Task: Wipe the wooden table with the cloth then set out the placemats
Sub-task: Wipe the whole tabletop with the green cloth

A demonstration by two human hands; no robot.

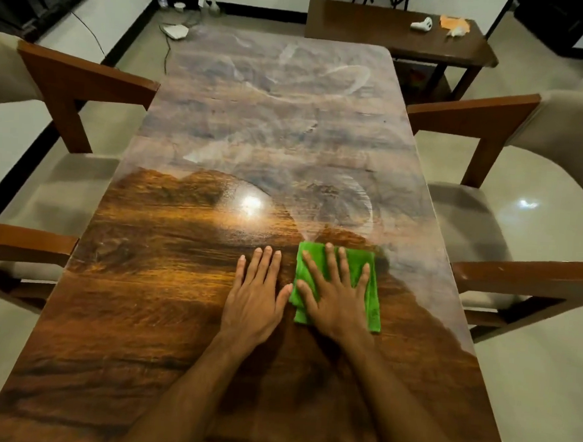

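Left chairs (63, 80): two, tucked close against the table edge at 9 o'clock.
Wooden table (143, 280): the near half, from 6 to 9 o'clock, shows dark and glossy; a pale hazy film (282, 117) covers the far half and runs down the 3 o'clock edge.
Left hand (254, 297): flat on bare wood at 6 o'clock of the table's middle, fingers straight and together, holding nothing; its thumb touches the cloth's edge.
Cloth (374, 294): green, folded, lying at 5 o'clock just beside your left hand.
Right hand (333, 298): spread wide on top of the cloth, pressing it down, not gripping.
Right chairs (494, 117): two, mirroring the left pair.
Side table (380, 31): at 1 o'clock beyond the far end, with small white and orange items; placemats not identifiable anywhere.
Stage: wiping looks roughly half done.
Risk, streaks: a flat palm with no grip may let the folds slip and bunch, leaving arcs like those already in the haze.
Risk, reach: the 12 o'clock end looks like a stretch; you may skip the corners.
Risk, prints: your bare left palm may mark the cleaned wood.
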